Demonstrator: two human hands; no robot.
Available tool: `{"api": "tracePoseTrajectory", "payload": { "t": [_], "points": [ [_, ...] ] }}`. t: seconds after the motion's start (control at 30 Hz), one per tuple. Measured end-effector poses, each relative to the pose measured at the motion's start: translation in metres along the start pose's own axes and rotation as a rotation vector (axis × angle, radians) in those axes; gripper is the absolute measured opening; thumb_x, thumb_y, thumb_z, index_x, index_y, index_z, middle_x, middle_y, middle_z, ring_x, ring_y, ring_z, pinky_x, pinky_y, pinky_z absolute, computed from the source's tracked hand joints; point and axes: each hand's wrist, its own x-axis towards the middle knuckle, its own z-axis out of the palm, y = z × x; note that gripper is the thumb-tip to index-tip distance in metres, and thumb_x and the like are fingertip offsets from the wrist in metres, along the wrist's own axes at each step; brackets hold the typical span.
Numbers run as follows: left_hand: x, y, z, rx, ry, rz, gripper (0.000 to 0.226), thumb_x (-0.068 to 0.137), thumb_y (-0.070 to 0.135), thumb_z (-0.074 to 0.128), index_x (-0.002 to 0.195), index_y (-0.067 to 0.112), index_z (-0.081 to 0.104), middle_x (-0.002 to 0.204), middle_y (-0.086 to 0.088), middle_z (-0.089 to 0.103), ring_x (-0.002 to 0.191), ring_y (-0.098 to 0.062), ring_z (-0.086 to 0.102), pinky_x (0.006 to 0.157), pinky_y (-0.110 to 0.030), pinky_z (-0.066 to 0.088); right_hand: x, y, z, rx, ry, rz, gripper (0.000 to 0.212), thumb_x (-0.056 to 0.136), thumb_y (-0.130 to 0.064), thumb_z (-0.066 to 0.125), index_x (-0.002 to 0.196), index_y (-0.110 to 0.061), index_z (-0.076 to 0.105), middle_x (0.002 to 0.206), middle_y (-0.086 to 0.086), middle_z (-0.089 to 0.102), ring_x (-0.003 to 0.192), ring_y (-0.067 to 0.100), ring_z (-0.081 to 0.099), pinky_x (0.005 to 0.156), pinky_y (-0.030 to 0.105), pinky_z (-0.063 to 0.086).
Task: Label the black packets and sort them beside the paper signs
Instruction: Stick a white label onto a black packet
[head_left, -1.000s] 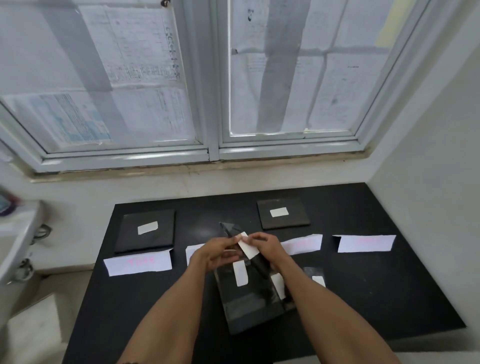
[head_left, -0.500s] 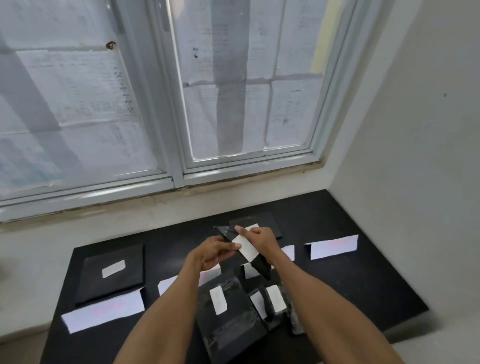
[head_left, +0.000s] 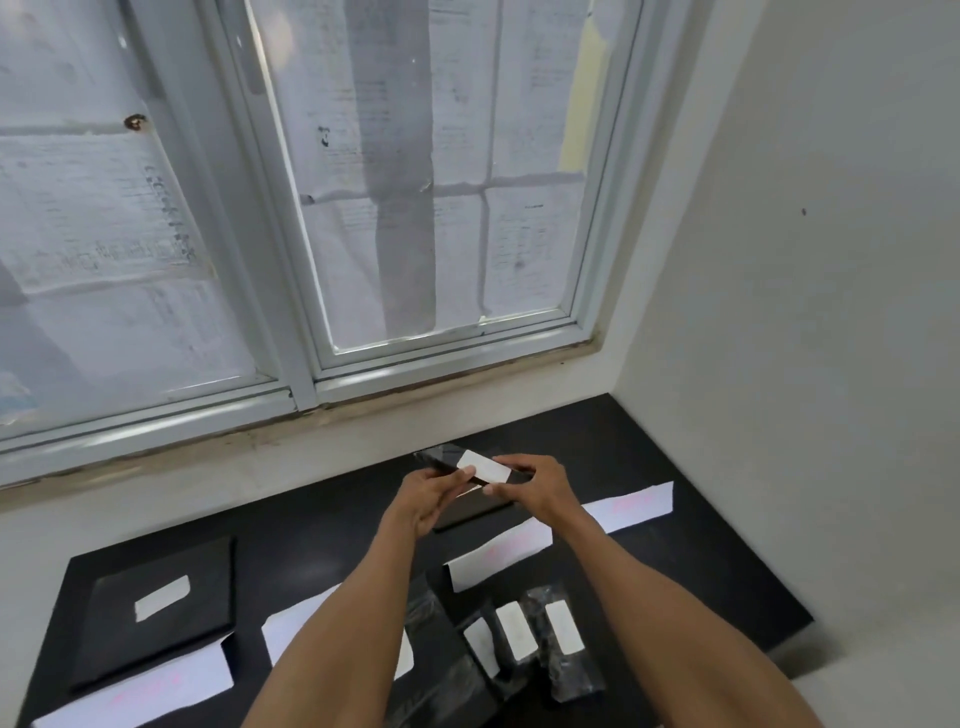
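Both hands hold one small black packet (head_left: 440, 459) with a white label (head_left: 483, 466) above the black table (head_left: 332, 551). My left hand (head_left: 426, 499) grips its near left end and my right hand (head_left: 535, 486) its right end. Under them lies another black packet (head_left: 475, 512), mostly hidden. White paper signs lie in a row: far right (head_left: 631, 508), middle right (head_left: 498, 558), middle left (head_left: 296, 626), and left (head_left: 140, 693). A large labelled packet (head_left: 161, 608) lies behind the left sign. Several labelled packets (head_left: 558, 629) are heaped near the front.
The table sits in a corner, with a white wall (head_left: 805, 260) to the right and a window (head_left: 363, 208) covered in papers behind. The table's right front edge (head_left: 779, 639) is close to the packet heap.
The camera has tilted up and to the right. My hands have carried the labelled packet further away and up, and turned it from upright to nearly level.
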Motion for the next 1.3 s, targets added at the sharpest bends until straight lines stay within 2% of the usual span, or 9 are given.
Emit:
{"api": "tracePoseTrajectory", "payload": {
  "t": [0.2, 0.27, 0.4, 0.53, 0.7, 0.9, 0.97, 1.1, 1.3],
  "points": [
    [0.044, -0.017, 0.048, -0.047, 0.013, -0.001, 0.021, 0.082, -0.005, 0.068, 0.102, -0.009, 0.065, 0.103, -0.021, 0.072, 0.089, -0.023, 0.074, 0.07, -0.022, 0.06, 0.031, 0.023, -0.053, -0.155, -0.013, -0.105, 0.07, 0.067, -0.041, 0.082, 0.132, -0.036, 0.055, 0.109, -0.013, 0.066, 0.105, 0.004, 0.06, 0.083, 0.011, 0.044],
    [0.062, -0.026, 0.068, -0.075, 0.04, 0.002, 0.024, 0.082, -0.004, 0.068, 0.105, -0.009, 0.064, 0.105, -0.023, 0.071, 0.094, -0.024, 0.073, 0.069, -0.022, 0.059, 0.045, 0.033, -0.072, -0.226, -0.011, -0.159, 0.073, 0.074, -0.04, 0.078, 0.14, -0.039, 0.045, 0.113, -0.011, 0.064, 0.105, 0.001, 0.057, 0.089, 0.015, 0.045],
    [0.099, -0.038, 0.106, -0.104, 0.101, -0.031, 0.025, 0.082, -0.005, 0.068, 0.106, -0.009, 0.063, 0.106, -0.023, 0.071, 0.091, -0.024, 0.073, 0.068, -0.022, 0.06, 0.075, 0.059, -0.11, -0.213, -0.001, -0.199, 0.044, 0.078, -0.027, 0.078, 0.121, -0.028, 0.066, 0.115, -0.007, 0.068, 0.104, 0.007, 0.062, 0.09, 0.022, 0.053],
    [0.138, -0.052, 0.142, -0.089, 0.145, -0.092, 0.03, 0.081, -0.004, 0.069, 0.11, -0.008, 0.062, 0.107, -0.021, 0.07, 0.094, -0.024, 0.072, 0.069, -0.024, 0.06, 0.11, 0.084, -0.15, -0.191, -0.059, -0.114, 0.046, 0.073, -0.019, 0.082, 0.117, -0.02, 0.069, 0.116, 0.0, 0.069, 0.104, 0.008, 0.061, 0.089, 0.018, 0.051],
    [0.176, -0.067, 0.173, -0.061, 0.206, -0.201, 0.029, 0.082, -0.009, 0.065, 0.11, -0.002, 0.06, 0.109, -0.022, 0.068, 0.101, -0.028, 0.069, 0.075, -0.03, 0.059, 0.153, 0.104, -0.187, -0.618, -0.118, -0.08, 0.045, 0.075, -0.03, 0.078, 0.118, -0.03, 0.064, 0.11, -0.003, 0.068, 0.102, 0.014, 0.061, 0.09, 0.032, 0.049],
    [0.204, -0.075, 0.167, 0.398, 0.312, -0.322, 0.005, 0.088, 0.006, 0.065, 0.086, 0.004, 0.061, 0.078, -0.012, 0.06, 0.066, -0.02, 0.059, 0.058, -0.027, 0.051, 0.195, 0.146, -0.202, -0.923, -0.23, 0.04, 0.035, 0.084, -0.008, 0.055, 0.115, -0.024, 0.056, 0.114, 0.006, 0.066, 0.107, 0.028, 0.062, 0.089, 0.035, 0.049],
    [0.21, -0.076, 0.154, 0.45, 0.289, -0.285, 0.011, 0.088, 0.005, 0.065, 0.094, 0.009, 0.057, 0.078, -0.013, 0.055, 0.062, -0.018, 0.052, 0.053, -0.027, 0.043, 0.206, 0.161, -0.197, -0.967, -0.26, 0.063, 0.04, 0.086, -0.007, 0.052, 0.123, -0.022, 0.054, 0.122, 0.006, 0.062, 0.114, 0.027, 0.059, 0.093, 0.034, 0.047],
    [0.214, -0.077, 0.131, 0.376, 0.323, -0.256, 0.029, 0.087, 0.001, 0.065, 0.114, 0.006, 0.056, 0.083, -0.017, 0.056, 0.065, -0.021, 0.051, 0.055, -0.027, 0.038, 0.214, 0.187, -0.182, -1.038, -0.319, 0.082, 0.045, 0.091, -0.005, 0.049, 0.134, -0.018, 0.047, 0.133, 0.007, 0.056, 0.123, 0.025, 0.053, 0.099, 0.034, 0.045],
    [0.204, -0.074, 0.106, 0.37, 0.422, -0.213, 0.028, 0.086, -0.003, 0.065, 0.113, 0.006, 0.058, 0.067, -0.007, 0.063, 0.053, -0.016, 0.055, 0.043, -0.017, 0.04, 0.211, 0.192, -0.173, -1.067, -0.296, 0.124, 0.059, 0.089, -0.007, 0.058, 0.143, -0.017, 0.037, 0.143, 0.006, 0.044, 0.13, 0.026, 0.041, 0.103, 0.035, 0.043]
  ]
}}
